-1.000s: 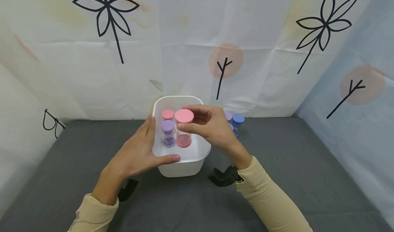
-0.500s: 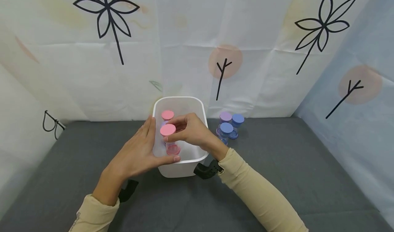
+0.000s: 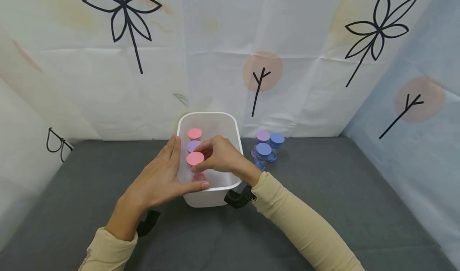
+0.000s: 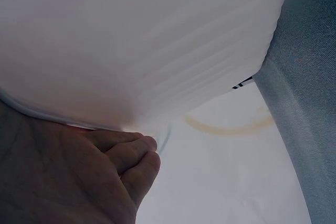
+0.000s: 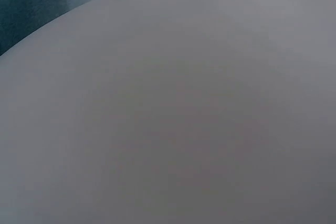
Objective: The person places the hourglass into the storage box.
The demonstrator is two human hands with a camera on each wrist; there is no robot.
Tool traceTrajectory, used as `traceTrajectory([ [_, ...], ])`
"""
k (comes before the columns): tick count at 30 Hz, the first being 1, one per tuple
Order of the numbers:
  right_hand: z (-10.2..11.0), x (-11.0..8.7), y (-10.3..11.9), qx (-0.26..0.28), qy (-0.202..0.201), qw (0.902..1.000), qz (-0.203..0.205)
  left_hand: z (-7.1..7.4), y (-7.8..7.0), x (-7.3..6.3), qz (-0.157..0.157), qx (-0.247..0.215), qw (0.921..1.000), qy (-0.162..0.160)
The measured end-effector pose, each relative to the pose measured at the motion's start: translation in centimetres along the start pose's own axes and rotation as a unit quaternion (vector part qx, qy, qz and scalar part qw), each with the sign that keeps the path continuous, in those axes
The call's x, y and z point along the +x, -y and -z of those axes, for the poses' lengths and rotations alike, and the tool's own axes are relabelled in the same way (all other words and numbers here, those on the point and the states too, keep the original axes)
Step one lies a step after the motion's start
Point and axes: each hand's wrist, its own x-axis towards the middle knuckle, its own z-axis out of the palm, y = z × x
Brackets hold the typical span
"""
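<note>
In the head view my right hand [image 3: 224, 156] reaches into a white plastic bin [image 3: 235, 129] and pinches a small clear jar with a pink lid [image 3: 195, 159] just below the lid. The jar stands at the bin's front left, its pink base partly visible. Behind it, in a row along the left wall, are a jar with a purple lid [image 3: 193, 145] and another pink-lidded jar [image 3: 194, 133]. My left hand [image 3: 157, 181] rests against the bin, fingers straight along the left side, thumb on the front rim. The left wrist view has those fingers [image 4: 137, 153] at the bin's rim.
Right of the bin, on the dark grey cloth [image 3: 323, 191], stand a purple-lidded jar [image 3: 262, 136] and two blue-lidded jars [image 3: 264, 149]. A white patterned backdrop [image 3: 215, 75] rises behind. The bin's pale wall [image 5: 173, 108] fills most of the right wrist view.
My right hand has carried the pink-lidded jar left and toward the front of the bin, then lower, in front of the purple-lidded one. The left hand has stayed in place.
</note>
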Motion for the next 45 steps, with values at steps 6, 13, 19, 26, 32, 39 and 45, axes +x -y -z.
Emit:
traceTrajectory([
  [6,-0.1,0.2,0.0,-0.033,0.008,0.9994,-0.01,0.0,0.0,0.1,-0.002,0.0,1.0,-0.005],
  [13,-0.3,0.4,0.1,-0.066,0.025,0.9975,-0.007,0.0,0.0,0.1,-0.003,-0.001,1.0,-0.006],
  [19,-0.5,0.6,0.3,-0.09,0.029,0.9955,-0.007,0.0,0.0,0.1,0.001,-0.004,1.0,-0.004],
  [26,-0.4,0.4,0.3,-0.104,0.018,0.9945,-0.004,0.0,0.0,0.1,-0.005,-0.003,1.0,-0.008],
  [32,-0.4,0.0,0.4,-0.085,-0.01,0.9963,-0.011,-0.1,0.1,0.0,-0.003,-0.003,1.0,-0.008],
  [39,-0.1,-0.4,0.3,-0.039,-0.055,0.9977,0.002,-0.2,0.1,0.0,-0.001,0.002,1.0,-0.008],
  [45,0.1,-0.6,0.2,0.032,-0.092,0.9946,0.035,-0.1,0.0,0.1,0.002,0.004,1.0,-0.006],
])
